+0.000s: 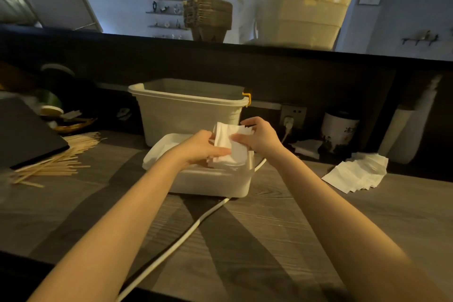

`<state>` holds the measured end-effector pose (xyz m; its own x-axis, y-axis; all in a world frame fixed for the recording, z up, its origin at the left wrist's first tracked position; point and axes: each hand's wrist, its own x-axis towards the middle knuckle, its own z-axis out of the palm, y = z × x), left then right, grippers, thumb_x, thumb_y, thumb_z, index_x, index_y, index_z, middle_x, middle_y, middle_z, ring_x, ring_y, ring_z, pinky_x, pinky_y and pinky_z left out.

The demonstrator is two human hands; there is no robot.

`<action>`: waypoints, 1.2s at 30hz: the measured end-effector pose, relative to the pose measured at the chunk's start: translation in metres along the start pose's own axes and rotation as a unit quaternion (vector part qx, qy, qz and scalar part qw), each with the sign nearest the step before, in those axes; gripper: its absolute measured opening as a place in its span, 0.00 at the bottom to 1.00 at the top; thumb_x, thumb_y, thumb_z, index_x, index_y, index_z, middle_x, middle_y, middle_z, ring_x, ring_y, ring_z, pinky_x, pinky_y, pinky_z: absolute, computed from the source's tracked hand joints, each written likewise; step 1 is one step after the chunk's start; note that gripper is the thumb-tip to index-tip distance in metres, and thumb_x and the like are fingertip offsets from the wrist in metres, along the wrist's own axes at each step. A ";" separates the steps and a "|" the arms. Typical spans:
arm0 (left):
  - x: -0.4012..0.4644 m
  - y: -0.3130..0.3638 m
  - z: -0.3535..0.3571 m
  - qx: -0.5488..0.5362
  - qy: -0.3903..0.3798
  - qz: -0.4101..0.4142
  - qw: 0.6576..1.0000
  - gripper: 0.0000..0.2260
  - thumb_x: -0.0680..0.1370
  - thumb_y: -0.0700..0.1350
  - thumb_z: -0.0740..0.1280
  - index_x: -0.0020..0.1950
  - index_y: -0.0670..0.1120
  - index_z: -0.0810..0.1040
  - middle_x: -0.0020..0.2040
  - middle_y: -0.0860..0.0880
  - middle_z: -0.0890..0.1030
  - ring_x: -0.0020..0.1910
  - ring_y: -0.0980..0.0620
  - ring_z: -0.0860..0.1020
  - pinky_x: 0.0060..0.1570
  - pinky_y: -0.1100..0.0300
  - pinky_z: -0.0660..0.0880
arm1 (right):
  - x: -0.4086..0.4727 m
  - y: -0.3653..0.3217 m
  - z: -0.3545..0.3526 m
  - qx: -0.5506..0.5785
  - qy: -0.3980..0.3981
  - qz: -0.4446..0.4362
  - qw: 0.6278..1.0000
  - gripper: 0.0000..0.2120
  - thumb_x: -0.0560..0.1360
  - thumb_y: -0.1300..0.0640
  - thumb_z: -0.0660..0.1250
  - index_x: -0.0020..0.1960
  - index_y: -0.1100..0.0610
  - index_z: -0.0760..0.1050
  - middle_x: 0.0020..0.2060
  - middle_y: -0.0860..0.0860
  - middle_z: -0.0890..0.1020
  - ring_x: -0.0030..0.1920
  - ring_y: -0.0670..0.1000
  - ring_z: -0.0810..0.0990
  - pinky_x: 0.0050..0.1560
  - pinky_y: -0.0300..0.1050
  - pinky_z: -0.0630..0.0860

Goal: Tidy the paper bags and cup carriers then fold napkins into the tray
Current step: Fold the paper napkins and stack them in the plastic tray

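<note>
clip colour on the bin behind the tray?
Yellow clip on the bin's right rim; head view.

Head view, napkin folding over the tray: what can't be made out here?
- Tray contents: hidden by the left hand, right hand and the napkin they hold.
- Inside of the empty-looking bin behind: its near wall blocks the bottom.
- Tall bin on the upper ledge: top cut off by the frame edge.
- Jar markings: too dark and small.
- Items at far left: dim, blurred.
</note>
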<state>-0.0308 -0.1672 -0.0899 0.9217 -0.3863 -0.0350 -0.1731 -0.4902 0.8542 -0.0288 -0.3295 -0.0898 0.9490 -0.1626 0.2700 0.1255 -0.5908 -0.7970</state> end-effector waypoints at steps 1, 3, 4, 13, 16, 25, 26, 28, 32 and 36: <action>0.002 -0.002 0.000 0.012 -0.006 0.000 1.000 0.18 0.75 0.44 0.69 0.63 0.43 0.73 0.51 0.47 0.79 0.46 0.53 0.77 0.39 0.63 0.75 | 0.002 0.002 0.001 -0.032 -0.004 -0.011 0.999 0.26 0.70 0.54 0.74 0.65 0.56 0.69 0.59 0.51 0.73 0.53 0.46 0.70 0.53 0.41 0.73; 0.003 -0.004 0.002 0.026 -0.019 0.001 0.999 0.14 0.75 0.43 0.69 0.59 0.42 0.76 0.43 0.48 0.79 0.38 0.54 0.76 0.36 0.65 0.72 | 0.005 0.007 0.004 -0.094 -0.019 -0.033 0.995 0.25 0.71 0.53 0.73 0.65 0.56 0.69 0.59 0.52 0.74 0.52 0.46 0.70 0.50 0.39 0.70; 0.004 -0.004 0.003 0.042 -0.025 0.001 0.999 0.11 0.75 0.43 0.68 0.56 0.42 0.77 0.39 0.48 0.78 0.36 0.55 0.75 0.35 0.65 0.71 | 0.006 0.008 0.005 -0.122 -0.026 -0.041 0.991 0.25 0.71 0.53 0.73 0.64 0.56 0.70 0.59 0.52 0.74 0.53 0.47 0.71 0.50 0.39 0.69; 0.011 0.002 0.011 0.185 0.003 -0.009 0.983 0.10 0.75 0.49 0.68 0.49 0.42 0.76 0.37 0.47 0.77 0.33 0.54 0.74 0.32 0.64 0.69 | 0.004 0.016 -0.014 -0.229 0.024 -0.091 0.969 0.17 0.77 0.52 0.65 0.64 0.56 0.72 0.60 0.54 0.74 0.57 0.52 0.75 0.55 0.41 0.72; 0.013 -0.003 0.006 0.181 0.085 -0.011 0.980 0.25 0.73 0.49 0.71 0.67 0.45 0.68 0.53 0.45 0.78 0.42 0.50 0.78 0.40 0.58 0.77 | -0.006 0.019 -0.024 -0.251 0.024 -0.105 0.962 0.14 0.77 0.52 0.65 0.61 0.55 0.76 0.56 0.53 0.78 0.53 0.50 0.77 0.51 0.39 0.73; 0.017 -0.006 0.009 0.288 -0.022 0.073 0.954 0.26 0.74 0.50 0.69 0.70 0.48 0.68 0.75 0.49 0.58 0.71 0.47 0.63 0.65 0.54 0.64 | -0.025 0.017 -0.020 -0.376 -0.179 -0.081 0.905 0.26 0.75 0.41 0.63 0.65 0.56 0.73 0.71 0.52 0.63 0.67 0.55 0.65 0.65 0.51 0.66; 0.018 -0.007 0.009 0.307 -0.022 0.069 0.949 0.25 0.74 0.50 0.69 0.69 0.48 0.69 0.76 0.49 0.56 0.72 0.46 0.61 0.66 0.52 0.63 | -0.023 0.017 -0.019 -0.387 -0.180 -0.076 0.901 0.26 0.75 0.40 0.63 0.64 0.57 0.74 0.71 0.51 0.64 0.67 0.55 0.65 0.64 0.51 0.66; 0.020 -0.008 0.009 0.316 -0.007 0.055 0.947 0.23 0.74 0.49 0.70 0.68 0.48 0.71 0.72 0.46 0.61 0.68 0.44 0.64 0.65 0.51 0.64 | -0.017 0.017 -0.016 -0.398 -0.194 -0.066 0.894 0.26 0.74 0.39 0.64 0.61 0.57 0.75 0.67 0.52 0.69 0.62 0.53 0.70 0.61 0.50 0.69; 0.025 -0.014 0.008 0.202 0.038 0.024 0.978 0.19 0.74 0.48 0.70 0.61 0.41 0.75 0.50 0.42 0.79 0.50 0.45 0.77 0.51 0.54 0.72 | -0.013 0.013 -0.013 -0.393 -0.226 -0.047 0.890 0.27 0.74 0.40 0.64 0.64 0.58 0.73 0.62 0.54 0.73 0.58 0.53 0.74 0.58 0.46 0.71; 0.031 -0.013 0.012 0.167 0.082 0.025 0.982 0.12 0.75 0.46 0.69 0.42 0.37 0.80 0.34 0.45 0.78 0.38 0.48 0.78 0.46 0.53 0.76 | -0.019 0.012 -0.017 -0.377 -0.168 -0.061 0.909 0.29 0.74 0.41 0.65 0.69 0.58 0.69 0.68 0.55 0.66 0.64 0.55 0.68 0.62 0.49 0.68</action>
<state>-0.0040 -0.1823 -0.1079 0.9479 -0.2993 0.1097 -0.2986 -0.7136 0.6338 -0.0508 -0.3469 -0.0950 0.9919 0.1167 0.0503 0.1227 -0.9822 -0.1422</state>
